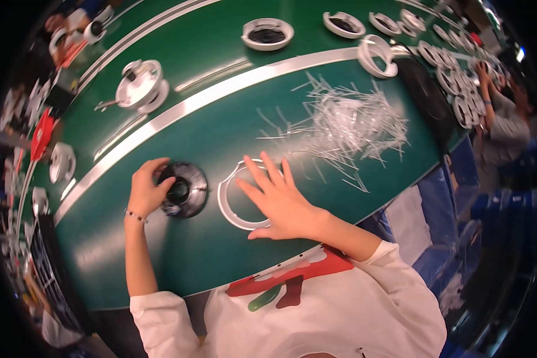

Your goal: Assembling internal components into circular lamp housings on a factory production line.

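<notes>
My left hand (pixel 150 190) grips the left side of a black ring-shaped disc (pixel 196 187), thumb over its face and fingers at its far left edge. The disc is glossy and slightly blurred, with a round hole in the middle. Just to its right, a white plastic ring (pixel 228 210) with a notched rim lies on the green table. My right hand (pixel 284 204) is spread over the right part of this ring, fingers apart and pointing away from me. It hides much of the ring's right side; whether the palm touches it I cannot tell.
A loose pile of thin clear strips (pixel 355 122) lies beyond my right hand. Past a pale rail (pixel 203 98), white round housings (pixel 267 34) sit on a green belt, some with black inside. A white ring (pixel 377 56) stands near the rail. Another person (pixel 507 119) works at right.
</notes>
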### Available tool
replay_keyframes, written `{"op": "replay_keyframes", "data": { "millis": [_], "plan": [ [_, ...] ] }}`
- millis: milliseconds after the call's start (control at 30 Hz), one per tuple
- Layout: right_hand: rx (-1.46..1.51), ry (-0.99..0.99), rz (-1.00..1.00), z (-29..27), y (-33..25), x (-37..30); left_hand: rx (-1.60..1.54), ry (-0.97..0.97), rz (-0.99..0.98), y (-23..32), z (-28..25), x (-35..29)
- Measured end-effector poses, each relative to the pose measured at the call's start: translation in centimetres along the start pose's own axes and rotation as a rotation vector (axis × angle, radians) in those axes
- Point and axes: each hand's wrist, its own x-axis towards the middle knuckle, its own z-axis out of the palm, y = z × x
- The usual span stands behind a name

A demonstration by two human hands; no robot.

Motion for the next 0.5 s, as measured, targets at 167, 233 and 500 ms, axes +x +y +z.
{"op": "replay_keyframes", "data": {
  "millis": [167, 233, 500],
  "plan": [
    [0.044, 0.020, 0.057, 0.1, 0.3, 0.3, -0.725, -0.073, -0.302, 0.4, 0.7, -1.2],
    [0.035, 0.061, 0.062, 0.0, 0.5, 0.7, -1.001, -0.001, -0.304, 1.4, 1.7, -1.5],
    [1.128, 0.608, 0.155, 0.2, 2.6, 2.3, -1.426, 0.356, -0.031, 6.5, 7.1, -2.1]
  ]
}}
